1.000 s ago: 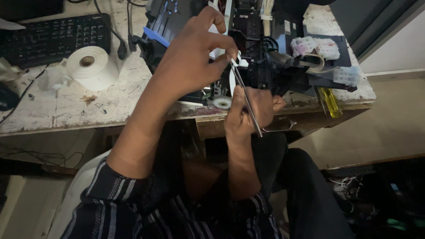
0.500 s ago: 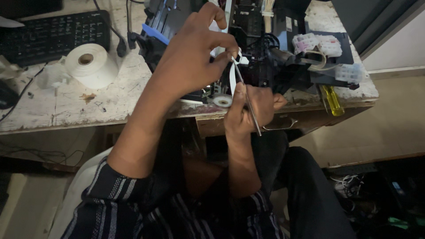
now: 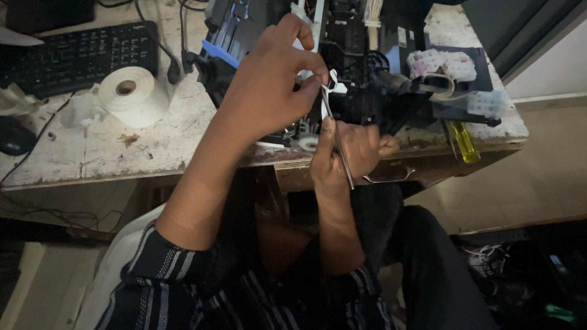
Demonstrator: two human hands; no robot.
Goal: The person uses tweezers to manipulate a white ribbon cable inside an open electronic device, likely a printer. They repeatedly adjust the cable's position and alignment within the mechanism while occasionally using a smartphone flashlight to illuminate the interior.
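A dismantled black printer mechanism [image 3: 367,67] lies at the front edge of a worn white table [image 3: 92,159]. My left hand [image 3: 269,85] reaches over it, thumb and forefinger pinched at a small white strip [image 3: 331,82] and the upper tip of a thin metal tool. My right hand [image 3: 351,150] is lower, at the table edge, gripping that thin metal tool [image 3: 338,143], which slants down past my fingers. The tool looks like tweezers, but I cannot tell for sure.
A white paper roll [image 3: 131,95] and a black keyboard [image 3: 73,55] are at the left, with a dark mouse [image 3: 12,137] at the far left. A yellow-handled screwdriver [image 3: 461,140] and a black tray with white pads [image 3: 443,64] sit at the right.
Both hands stay at the same spot on the mechanism. My left fingers have closed a little tighter around the tool's upper tip.
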